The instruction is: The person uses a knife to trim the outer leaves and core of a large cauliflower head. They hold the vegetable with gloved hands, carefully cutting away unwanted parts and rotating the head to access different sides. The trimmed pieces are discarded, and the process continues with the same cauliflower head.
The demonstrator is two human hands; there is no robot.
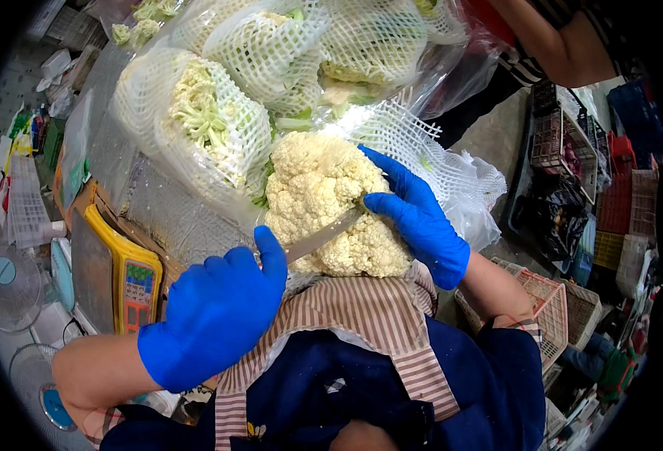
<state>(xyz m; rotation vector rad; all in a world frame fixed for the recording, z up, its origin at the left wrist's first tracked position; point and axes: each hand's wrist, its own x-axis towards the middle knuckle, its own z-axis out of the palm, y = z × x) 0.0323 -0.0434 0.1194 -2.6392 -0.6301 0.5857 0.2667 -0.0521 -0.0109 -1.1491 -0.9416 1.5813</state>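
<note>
A large cream cauliflower head (331,180) rests at the table's near edge, against my striped apron. My left hand (224,304), in a blue glove, grips a knife whose steel blade (323,235) lies across the florets, its tip at a gap in the head. The handle is hidden in my fist. My right hand (416,208), also blue-gloved, holds the cauliflower's right side, with thumb and index finger on its surface. Beyond it lie several cauliflowers in white foam netting, the nearest a netted cauliflower (202,113) at the left. An opened foam net (405,135) lies behind my right hand.
At the left stands a yellow weighing scale (134,270) with a keypad. Clear plastic sheeting (450,84) spreads beneath the netted heads. Another person's arm (568,45) reaches in at the upper right. Plastic crates (540,304) stand on the right; fans (7,284) are at the far left.
</note>
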